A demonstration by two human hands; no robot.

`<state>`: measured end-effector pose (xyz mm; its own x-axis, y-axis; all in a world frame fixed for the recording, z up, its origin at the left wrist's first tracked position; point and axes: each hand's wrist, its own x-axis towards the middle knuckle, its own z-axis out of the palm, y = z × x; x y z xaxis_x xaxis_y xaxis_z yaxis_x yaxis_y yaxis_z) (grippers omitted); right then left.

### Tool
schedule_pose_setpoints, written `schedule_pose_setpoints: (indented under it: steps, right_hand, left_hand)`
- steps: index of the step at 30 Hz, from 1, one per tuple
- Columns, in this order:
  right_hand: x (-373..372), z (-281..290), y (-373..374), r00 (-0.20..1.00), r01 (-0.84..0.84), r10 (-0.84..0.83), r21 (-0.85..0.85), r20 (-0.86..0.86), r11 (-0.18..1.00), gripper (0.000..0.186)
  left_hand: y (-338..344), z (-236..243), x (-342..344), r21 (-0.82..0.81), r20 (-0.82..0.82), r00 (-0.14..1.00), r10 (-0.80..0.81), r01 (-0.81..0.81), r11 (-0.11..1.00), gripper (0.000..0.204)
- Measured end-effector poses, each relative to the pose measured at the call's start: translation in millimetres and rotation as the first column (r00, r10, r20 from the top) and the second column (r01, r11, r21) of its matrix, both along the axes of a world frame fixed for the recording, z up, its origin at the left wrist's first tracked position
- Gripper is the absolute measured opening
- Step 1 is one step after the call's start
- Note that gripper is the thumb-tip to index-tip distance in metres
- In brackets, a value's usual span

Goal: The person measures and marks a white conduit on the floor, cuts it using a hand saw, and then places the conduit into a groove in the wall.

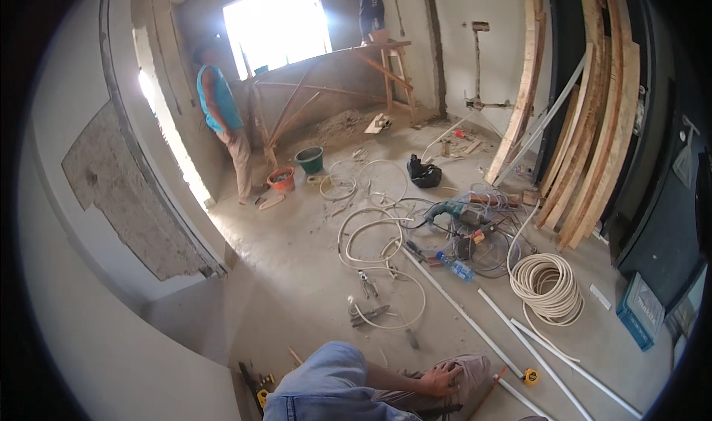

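My left hand rests on my bent knee in light brown trousers, fingers laid over the cloth and holding nothing I can see. Its forearm comes out of a blue denim sleeve. My right hand is out of sight. Just right of the knee are a thin reddish rod and a yellow tape measure, close to the end of a long white pipe. Ahead on the floor lie pliers and a looped length of cream tubing.
A coil of cream tubing, water bottle, green power tool and blue case lie to the right. Planks lean there. Farther off, a person in turquoise stands near buckets; another is on a wooden trestle.
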<state>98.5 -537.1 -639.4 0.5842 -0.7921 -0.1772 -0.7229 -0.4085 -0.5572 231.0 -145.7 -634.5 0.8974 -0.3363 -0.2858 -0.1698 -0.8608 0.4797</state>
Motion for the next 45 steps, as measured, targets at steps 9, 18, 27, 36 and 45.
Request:
schedule_pose_setpoints:
  steps: [9,18,27,36,45]
  right_hand:
    - [19,5,0,0.971,-0.175,0.164,-0.05,-0.172,0.983,0.052]
    - [24,5,15,0.953,-0.208,0.189,-0.055,-0.237,0.977,0.074]
    - [20,-2,24,0.936,-0.246,0.219,-0.068,-0.274,0.967,0.096]
    - [4,1,39,0.963,-0.178,0.171,-0.016,-0.209,0.984,0.086]
    - [-4,8,57,0.979,-0.14,0.141,0.023,-0.15,0.99,0.077]
  left_hand:
    - [-6,-13,4,-0.043,-0.003,0.999,0.035,-0.035,0.998,0.074]
    - [0,-10,10,-0.015,-0.024,0.999,0.025,-0.026,1.0,0.074]
    - [3,-9,11,-0.006,-0.01,1.0,0.0,0.0,1.0,0.074]
    - [0,-4,12,-0.021,-0.035,0.999,-0.007,0.006,1.0,0.076]
    - [1,-11,10,-0.051,0.04,0.999,-0.005,0.007,0.999,0.076]
